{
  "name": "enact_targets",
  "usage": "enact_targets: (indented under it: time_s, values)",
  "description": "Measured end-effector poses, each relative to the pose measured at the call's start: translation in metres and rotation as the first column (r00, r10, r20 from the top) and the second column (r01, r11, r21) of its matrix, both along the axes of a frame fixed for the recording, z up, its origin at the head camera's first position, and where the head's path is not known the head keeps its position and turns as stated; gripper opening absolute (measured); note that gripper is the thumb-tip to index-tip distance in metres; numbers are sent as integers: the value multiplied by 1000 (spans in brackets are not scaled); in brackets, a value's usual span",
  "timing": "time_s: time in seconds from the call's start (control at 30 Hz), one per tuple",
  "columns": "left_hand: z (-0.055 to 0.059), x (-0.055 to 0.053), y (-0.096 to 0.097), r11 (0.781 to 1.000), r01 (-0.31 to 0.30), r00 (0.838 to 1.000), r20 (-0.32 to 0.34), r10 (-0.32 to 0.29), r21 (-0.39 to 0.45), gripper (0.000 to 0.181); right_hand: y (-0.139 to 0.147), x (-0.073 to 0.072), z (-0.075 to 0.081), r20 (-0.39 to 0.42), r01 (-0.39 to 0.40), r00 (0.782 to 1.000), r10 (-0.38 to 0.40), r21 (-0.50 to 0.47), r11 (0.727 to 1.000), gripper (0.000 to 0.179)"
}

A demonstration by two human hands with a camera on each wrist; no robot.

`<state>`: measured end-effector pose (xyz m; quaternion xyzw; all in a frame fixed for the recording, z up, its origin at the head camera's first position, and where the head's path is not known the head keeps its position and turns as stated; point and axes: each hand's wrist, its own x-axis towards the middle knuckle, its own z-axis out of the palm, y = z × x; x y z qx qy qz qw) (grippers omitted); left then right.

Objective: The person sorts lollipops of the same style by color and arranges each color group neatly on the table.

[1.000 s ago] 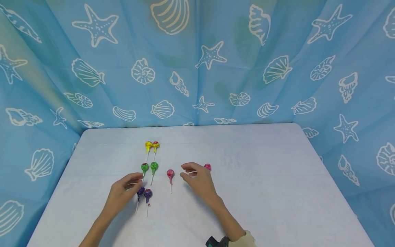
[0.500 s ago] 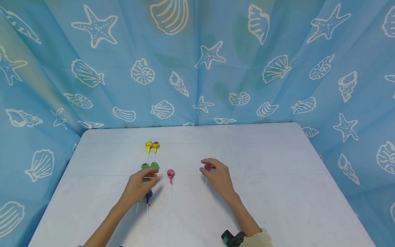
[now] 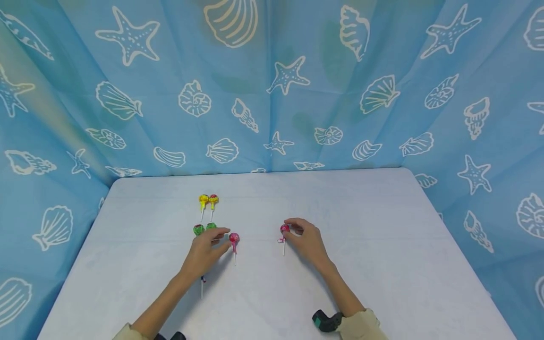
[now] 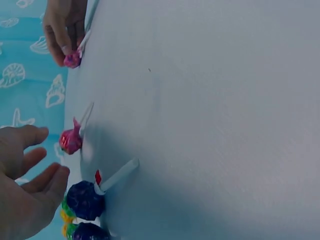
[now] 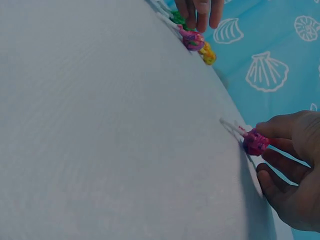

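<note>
Pinching the head of a pink lollipop (image 3: 284, 228) between thumb and fingertips, the right hand (image 3: 308, 241) keeps a light grip on it while the candy lies on the white surface (image 3: 382, 255), its white stick pointing back toward the person just below that grip; the right wrist view shows the same wrapped head (image 5: 255, 142) caught at the fingertips (image 5: 267, 131). Well to the left of that grip, the left hand (image 3: 206, 250) is released, its fingers straight and spread, holding nothing; its fingertips hover just beside a second pink lollipop (image 3: 234, 237), which lies flat on the surface immediately to the right of them, and whether they touch it cannot be told. In the left wrist view this candy (image 4: 70, 141) sits just past the outstretched fingers (image 4: 31, 135), with a purple lollipop (image 4: 85, 200) close under the palm. Just beyond the left fingertips lie two green lollipops (image 3: 198, 229), side by side, and farther away from that grip two yellow lollipops (image 3: 204, 199) rest together. A blue cloth backdrop (image 3: 272, 85) printed with shells and starfish hangs behind the surface.
</note>
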<state>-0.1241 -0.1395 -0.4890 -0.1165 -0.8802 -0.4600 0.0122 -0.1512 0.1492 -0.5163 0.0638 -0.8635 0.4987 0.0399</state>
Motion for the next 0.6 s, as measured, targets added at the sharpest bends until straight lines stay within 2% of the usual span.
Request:
enact_targets:
  time_s: [0.23,0.4,0.6]
  values:
    - [-4,-2,9,997,-53,998,-18,52,-60,33,2,-4,-7,-29,-21,999,21,11,1000,31]
    - [-10,-4,15,996,-47,998,-51,43,-79,30,3,-4,-8,-13,-22,1000,23,37,999,32]
    - [-10,-6,20,995,-41,999,-15,40,-96,30,3,-4,-9,2,-17,1000,16,39,999,32]
